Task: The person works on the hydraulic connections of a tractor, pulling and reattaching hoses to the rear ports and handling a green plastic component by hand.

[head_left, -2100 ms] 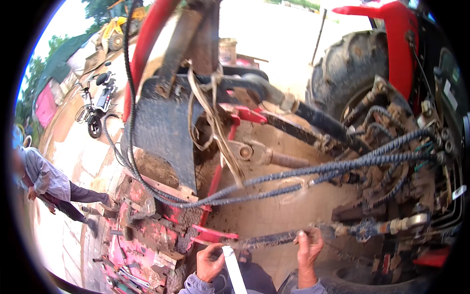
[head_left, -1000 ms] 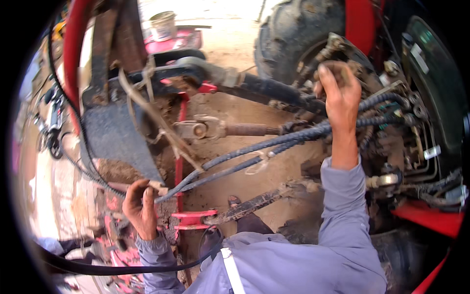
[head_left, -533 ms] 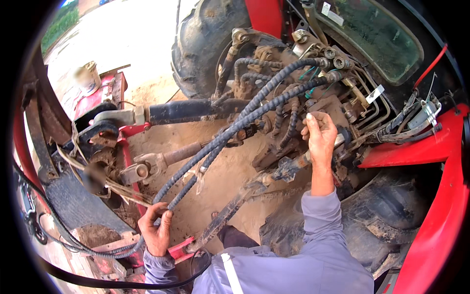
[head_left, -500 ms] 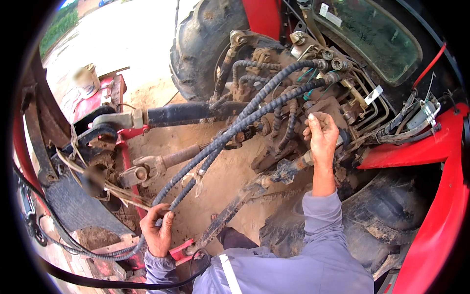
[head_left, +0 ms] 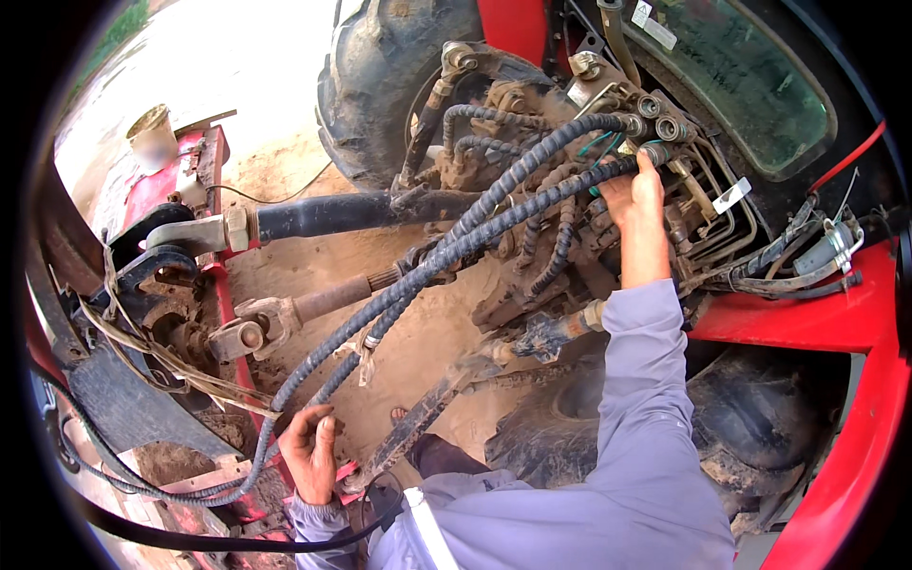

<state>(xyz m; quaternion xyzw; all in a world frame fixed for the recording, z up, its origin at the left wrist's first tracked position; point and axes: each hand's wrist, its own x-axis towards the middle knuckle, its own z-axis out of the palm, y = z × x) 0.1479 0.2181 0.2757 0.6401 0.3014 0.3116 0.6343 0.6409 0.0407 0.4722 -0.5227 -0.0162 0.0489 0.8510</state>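
Observation:
Two black spiral-wrapped hydraulic hoses (head_left: 475, 220) run from the couplings at the back of a red tractor down to the lower left. My right hand (head_left: 635, 195) is closed around the lower hose just short of its metal coupling (head_left: 662, 152), thumb on the near side. Part of the grip is hidden behind the hose. Down at the left, my left hand (head_left: 312, 458) is beside the hoses, fingers loosely curled and thumb apart from them. One hose passes behind its fingers, with no grip on it visible. A pale tie (head_left: 366, 350) is knotted round the hoses.
A muddy drive shaft (head_left: 328, 299) and a thick black link bar (head_left: 332, 218) span toward the red implement at left. Large tyres (head_left: 399, 90) flank the muddy linkage. Metal pipes (head_left: 722, 214) and a red fender (head_left: 788, 309) stand at right. A bucket (head_left: 152, 138) sits far left.
My right hand has moved up to the hose end and taken hold of it. My left hand has loosened from the hose and lies slightly lower in view. The view has shifted a little.

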